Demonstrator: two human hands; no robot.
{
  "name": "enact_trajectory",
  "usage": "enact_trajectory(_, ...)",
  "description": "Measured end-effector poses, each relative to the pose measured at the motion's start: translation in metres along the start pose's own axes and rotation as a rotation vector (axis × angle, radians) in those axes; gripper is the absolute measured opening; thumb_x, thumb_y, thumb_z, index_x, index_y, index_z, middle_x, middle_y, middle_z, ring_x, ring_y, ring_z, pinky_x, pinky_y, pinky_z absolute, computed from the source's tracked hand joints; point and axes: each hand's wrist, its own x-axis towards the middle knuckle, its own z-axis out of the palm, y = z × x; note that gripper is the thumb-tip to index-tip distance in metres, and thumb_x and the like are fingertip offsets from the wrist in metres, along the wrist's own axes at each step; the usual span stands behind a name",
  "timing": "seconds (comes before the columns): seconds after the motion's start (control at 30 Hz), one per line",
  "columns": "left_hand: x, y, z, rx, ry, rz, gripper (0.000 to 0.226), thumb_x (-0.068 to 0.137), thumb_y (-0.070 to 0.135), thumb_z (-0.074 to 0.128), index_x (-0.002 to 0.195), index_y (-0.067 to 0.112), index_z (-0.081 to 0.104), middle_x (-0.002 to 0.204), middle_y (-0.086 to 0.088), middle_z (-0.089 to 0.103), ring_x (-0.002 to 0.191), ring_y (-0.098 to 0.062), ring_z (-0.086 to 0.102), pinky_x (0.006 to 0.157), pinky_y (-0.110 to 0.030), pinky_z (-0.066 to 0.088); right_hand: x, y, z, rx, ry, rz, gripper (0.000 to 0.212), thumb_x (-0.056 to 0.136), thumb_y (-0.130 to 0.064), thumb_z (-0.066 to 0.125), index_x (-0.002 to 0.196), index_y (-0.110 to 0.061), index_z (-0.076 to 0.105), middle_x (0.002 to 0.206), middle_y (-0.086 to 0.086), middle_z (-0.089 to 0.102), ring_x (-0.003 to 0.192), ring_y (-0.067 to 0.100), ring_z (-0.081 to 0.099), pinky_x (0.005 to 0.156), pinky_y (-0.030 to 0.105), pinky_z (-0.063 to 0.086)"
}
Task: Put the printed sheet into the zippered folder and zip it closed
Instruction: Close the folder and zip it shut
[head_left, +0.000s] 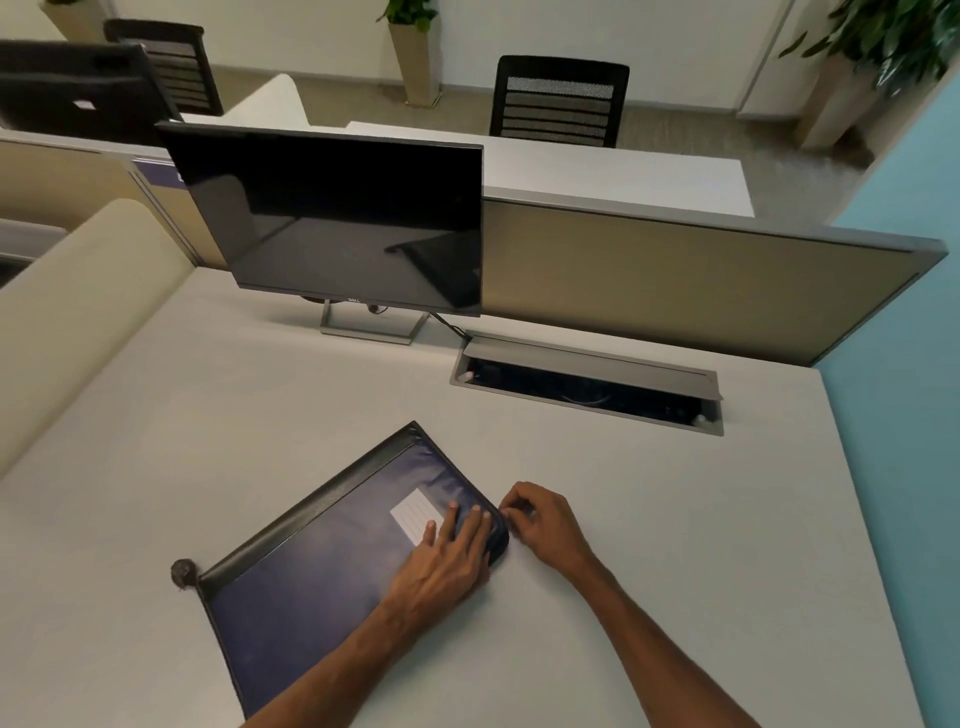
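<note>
The zippered folder (311, 587), dark blue with a black strip along its far edge, lies flat and askew on the pale surface (675, 545), its near end running out of the bottom of the view. A white lined label (415, 517) sits on its top face near the rounded right corner. No printed sheet shows outside the folder, and whether one is inside cannot be told.

The left hand (447, 564) rests palm down on the folder, its fingers (470, 525) straight and spread, pressing the cover just beside the label. The right hand (543, 522) is beside it on the surface, its fingers (511, 506) curled and pinching the folder's rim at the rounded corner; the zipper pull itself is too small to make out.

A small dark round object (183, 571) touches the folder's left corner. Farther back stand a dark monitor (337, 218), an open cable hatch (587, 384) set into the surface, and a beige partition (675, 270).
</note>
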Motion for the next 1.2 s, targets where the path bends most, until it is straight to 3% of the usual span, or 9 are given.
enact_trajectory(0.27,0.007,-0.017,0.006,-0.054,-0.028,-0.019,0.066,0.087,0.033,0.088,0.139,0.003,0.06,0.128,-0.018,0.074,0.116,-0.043,0.076,0.074,-0.048,0.07,0.022,-0.008,0.004,0.118,0.008,0.014,0.006,0.099,-0.005,0.069,0.094,-0.004,0.072,0.089,0.009,0.076,0.082,0.029,0.072,0.078,0.044,0.065)
enact_trajectory(0.43,0.007,-0.026,-0.007,-0.129,-0.03,-0.009,0.073,0.086,0.032,0.09,0.139,0.009,0.047,0.126,-0.015,0.075,0.117,-0.04,0.077,0.08,-0.048,0.07,0.028,-0.012,0.009,0.26,-0.02,0.022,0.007,0.102,-0.004,0.066,0.103,0.0,0.071,0.101,0.014,0.075,0.095,0.036,0.071,0.089,0.044,0.067)
enact_trajectory(0.57,-0.001,-0.029,-0.011,-0.171,0.024,-0.073,0.056,0.097,0.026,0.076,0.14,0.014,0.043,0.134,-0.011,0.068,0.127,-0.037,0.07,0.098,-0.051,0.065,0.03,-0.021,0.017,0.438,-0.056,0.05,0.011,0.103,-0.002,0.064,0.109,0.006,0.069,0.105,0.024,0.073,0.103,0.041,0.071,0.089,0.042,0.068)
enact_trajectory(0.67,-0.008,-0.037,-0.012,-0.243,0.142,-0.11,0.039,0.096,0.028,0.071,0.127,0.02,0.05,0.122,-0.004,0.068,0.109,-0.023,0.073,0.09,-0.038,0.067,0.027,-0.029,0.029,0.466,-0.057,0.039,0.011,0.102,-0.001,0.066,0.108,0.007,0.07,0.104,0.024,0.074,0.101,0.04,0.072,0.083,0.032,0.068)
enact_trajectory(0.77,-0.018,-0.047,-0.007,-0.238,0.197,-0.126,0.042,0.095,0.041,0.076,0.127,0.019,0.06,0.118,-0.002,0.071,0.099,-0.019,0.076,0.079,-0.032,0.067,0.018,-0.034,0.045,0.459,-0.023,0.037,0.008,0.099,-0.002,0.069,0.104,0.005,0.072,0.1,0.021,0.075,0.097,0.039,0.073,0.085,0.033,0.065)
enact_trajectory(0.87,-0.031,-0.052,0.001,-0.175,0.138,-0.182,0.061,0.096,0.055,0.071,0.136,0.009,0.07,0.127,-0.009,0.075,0.106,-0.024,0.079,0.082,-0.035,0.069,0.006,-0.033,0.061,0.463,0.008,0.068,0.009,0.098,-0.003,0.071,0.102,0.005,0.072,0.098,0.02,0.077,0.096,0.038,0.074,0.088,0.039,0.066)
enact_trajectory(0.93,-0.041,-0.049,0.006,-0.134,0.068,-0.236,0.07,0.102,0.059,0.051,0.14,0.003,0.07,0.135,-0.014,0.074,0.113,-0.028,0.079,0.087,-0.038,0.069,-0.003,-0.033,0.072,0.466,0.028,0.093,0.007,0.097,-0.002,0.072,0.099,0.005,0.073,0.095,0.018,0.078,0.094,0.037,0.075,0.089,0.043,0.064)
enact_trajectory(1.07,-0.06,-0.037,0.018,-0.136,-0.067,-0.331,0.085,0.103,0.067,0.034,0.151,0.001,0.06,0.155,-0.02,0.059,0.139,-0.035,0.065,0.106,-0.047,0.062,-0.026,-0.032,0.094,0.451,0.055,0.123,0.006,0.096,-0.005,0.074,0.094,0.001,0.072,0.089,0.011,0.078,0.088,0.03,0.074,0.084,0.034,0.061)
enact_trajectory(1.2,-0.073,-0.027,0.021,-0.143,-0.115,-0.344,0.084,0.109,0.061,0.019,0.144,0.003,0.068,0.149,-0.022,0.064,0.131,-0.042,0.069,0.095,-0.056,0.064,-0.045,-0.029,0.109,0.45,0.039,0.122,0.002,0.096,-0.003,0.073,0.096,-0.003,0.072,0.092,0.007,0.077,0.089,0.021,0.075,0.083,0.023,0.06)
